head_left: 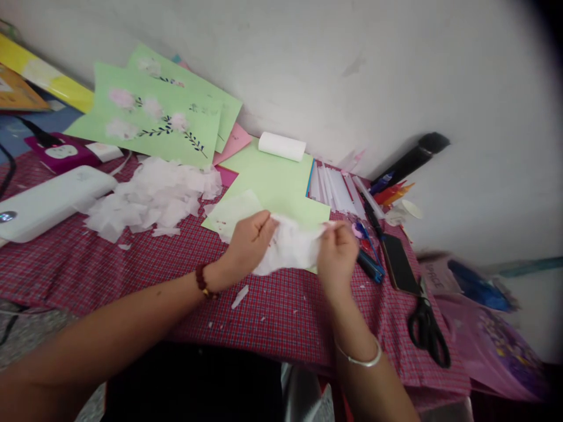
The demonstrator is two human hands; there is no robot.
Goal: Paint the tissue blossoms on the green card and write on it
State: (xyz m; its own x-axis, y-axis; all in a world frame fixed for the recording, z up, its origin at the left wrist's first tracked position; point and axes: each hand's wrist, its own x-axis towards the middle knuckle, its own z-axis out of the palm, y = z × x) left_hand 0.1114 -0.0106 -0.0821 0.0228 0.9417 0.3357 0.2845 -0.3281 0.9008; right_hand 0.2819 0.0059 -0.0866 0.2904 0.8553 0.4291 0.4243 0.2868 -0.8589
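Observation:
Between my two hands hangs a thin white tissue paper [295,246], blurred by motion. My left hand [250,239] pinches its left edge, and a beaded bracelet sits on that wrist. The right edge is pinched in my right hand [338,251], whose wrist wears a silver bangle. Below and behind the tissue lie light green paper sheets [281,181]. Another tissue sheet [241,208] rests on the green paper beside my left hand. A heap of torn tissue pieces [153,193] covers the cloth to the left.
Green cards with pink tissue flowers [162,111] lean against the wall. A white paper roll [282,146] lies behind. On the right are a phone [399,264], black-handled scissors [427,331] and a dark blue stapler-like tool [370,266]. A white device [57,199] lies left on the checked tablecloth [281,310].

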